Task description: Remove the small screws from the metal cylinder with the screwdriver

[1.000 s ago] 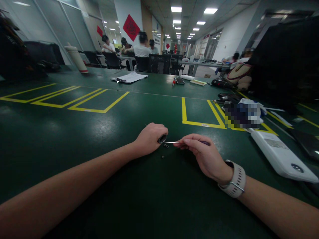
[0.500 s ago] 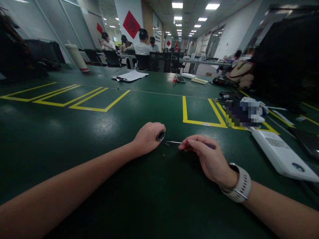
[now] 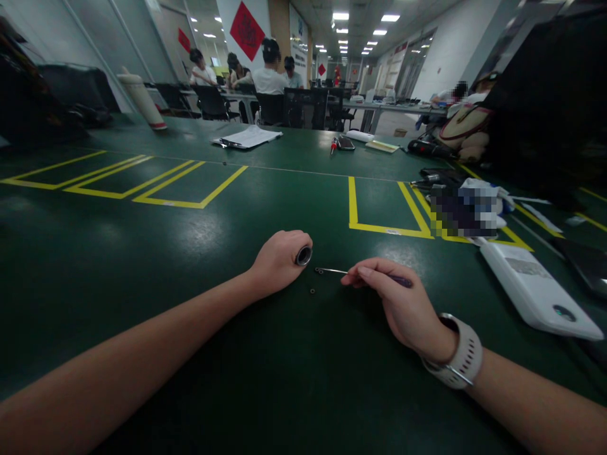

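Wrapped in a fist, my left hand (image 3: 279, 262) grips a dark metal cylinder (image 3: 304, 255) whose round, hollow end faces me; the rest of it is hidden in the palm. My right hand (image 3: 384, 284) pinches a thin screwdriver-like tool (image 3: 401, 280) with a dark purple handle. Its slim metal shaft points left, and the tip is at two small dark rings (image 3: 318, 270) on the green table; I cannot tell whether it touches them. A third small ring (image 3: 312, 291) lies a little nearer to me, between the hands.
A white power bank-like device (image 3: 538, 287) lies right of my right hand, below a pile of cloth and tools (image 3: 467, 205). Farther back are papers (image 3: 249, 137), a red-tipped tool (image 3: 334, 145), a phone (image 3: 346, 143) and a cup (image 3: 142, 101). Several people sit beyond the table.
The tool's tip has drawn back rightward out of the cylinder's open end and is now by the two small rings. My left hand has turned slightly, so the opening shows more fully.
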The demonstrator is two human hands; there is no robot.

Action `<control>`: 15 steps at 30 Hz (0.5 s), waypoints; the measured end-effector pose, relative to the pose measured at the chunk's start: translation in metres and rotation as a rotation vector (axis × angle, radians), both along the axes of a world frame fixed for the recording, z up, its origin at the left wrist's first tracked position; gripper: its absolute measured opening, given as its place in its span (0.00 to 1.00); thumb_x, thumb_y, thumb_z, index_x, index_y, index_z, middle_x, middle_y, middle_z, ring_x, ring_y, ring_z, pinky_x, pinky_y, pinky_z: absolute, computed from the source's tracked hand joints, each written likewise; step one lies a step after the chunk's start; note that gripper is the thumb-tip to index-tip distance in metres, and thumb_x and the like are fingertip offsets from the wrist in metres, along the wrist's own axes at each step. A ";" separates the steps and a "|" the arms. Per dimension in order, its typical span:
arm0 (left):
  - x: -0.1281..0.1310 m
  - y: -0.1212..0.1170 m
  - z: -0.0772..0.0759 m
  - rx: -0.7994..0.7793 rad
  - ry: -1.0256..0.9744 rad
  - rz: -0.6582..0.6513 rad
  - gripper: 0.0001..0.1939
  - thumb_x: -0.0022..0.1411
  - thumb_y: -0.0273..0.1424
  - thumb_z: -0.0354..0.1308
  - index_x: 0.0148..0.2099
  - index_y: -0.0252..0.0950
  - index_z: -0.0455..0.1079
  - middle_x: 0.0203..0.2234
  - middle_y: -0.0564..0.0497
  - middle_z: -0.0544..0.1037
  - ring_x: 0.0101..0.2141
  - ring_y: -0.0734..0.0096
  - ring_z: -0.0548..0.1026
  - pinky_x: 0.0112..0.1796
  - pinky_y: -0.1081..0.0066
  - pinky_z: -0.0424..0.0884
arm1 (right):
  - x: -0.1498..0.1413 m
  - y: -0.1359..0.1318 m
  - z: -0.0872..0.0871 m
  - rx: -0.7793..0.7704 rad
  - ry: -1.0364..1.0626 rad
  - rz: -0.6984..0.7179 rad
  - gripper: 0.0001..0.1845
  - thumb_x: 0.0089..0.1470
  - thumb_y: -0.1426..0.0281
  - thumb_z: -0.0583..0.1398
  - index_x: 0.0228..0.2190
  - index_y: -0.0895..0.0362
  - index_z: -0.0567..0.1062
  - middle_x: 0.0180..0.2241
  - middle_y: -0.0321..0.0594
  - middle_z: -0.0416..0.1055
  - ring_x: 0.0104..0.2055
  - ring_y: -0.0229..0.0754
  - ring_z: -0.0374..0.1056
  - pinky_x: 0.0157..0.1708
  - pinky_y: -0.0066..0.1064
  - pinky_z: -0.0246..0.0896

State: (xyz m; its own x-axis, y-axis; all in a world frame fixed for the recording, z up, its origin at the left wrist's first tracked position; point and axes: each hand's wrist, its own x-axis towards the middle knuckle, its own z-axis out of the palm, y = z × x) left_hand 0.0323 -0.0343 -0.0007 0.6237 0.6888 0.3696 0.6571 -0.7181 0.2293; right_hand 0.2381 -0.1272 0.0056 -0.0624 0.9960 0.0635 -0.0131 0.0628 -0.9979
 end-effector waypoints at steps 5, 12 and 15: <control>0.000 0.000 -0.001 -0.008 -0.012 0.007 0.03 0.58 0.25 0.51 0.31 0.35 0.63 0.25 0.53 0.69 0.27 0.71 0.67 0.31 0.70 0.60 | 0.000 0.000 0.000 0.005 -0.019 0.002 0.08 0.54 0.65 0.59 0.30 0.54 0.78 0.31 0.37 0.76 0.36 0.42 0.70 0.40 0.38 0.60; 0.001 -0.001 0.002 -0.045 -0.012 0.010 0.03 0.58 0.25 0.52 0.31 0.35 0.63 0.25 0.53 0.70 0.27 0.71 0.67 0.31 0.69 0.61 | 0.000 0.002 0.001 -0.028 -0.017 0.022 0.09 0.55 0.65 0.59 0.31 0.54 0.78 0.32 0.38 0.76 0.37 0.42 0.69 0.40 0.37 0.60; 0.002 -0.001 0.003 -0.073 -0.015 0.015 0.03 0.58 0.26 0.52 0.31 0.35 0.64 0.25 0.53 0.70 0.27 0.71 0.67 0.31 0.69 0.62 | 0.000 0.003 0.002 -0.041 -0.024 0.027 0.09 0.55 0.64 0.59 0.31 0.54 0.78 0.31 0.38 0.76 0.37 0.42 0.69 0.40 0.37 0.61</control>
State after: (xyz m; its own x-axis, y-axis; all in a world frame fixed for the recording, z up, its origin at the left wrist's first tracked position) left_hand 0.0340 -0.0349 0.0023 0.6075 0.7239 0.3270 0.6641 -0.6888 0.2909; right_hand 0.2379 -0.1247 0.0075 -0.0907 0.9956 0.0212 0.0099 0.0222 -0.9997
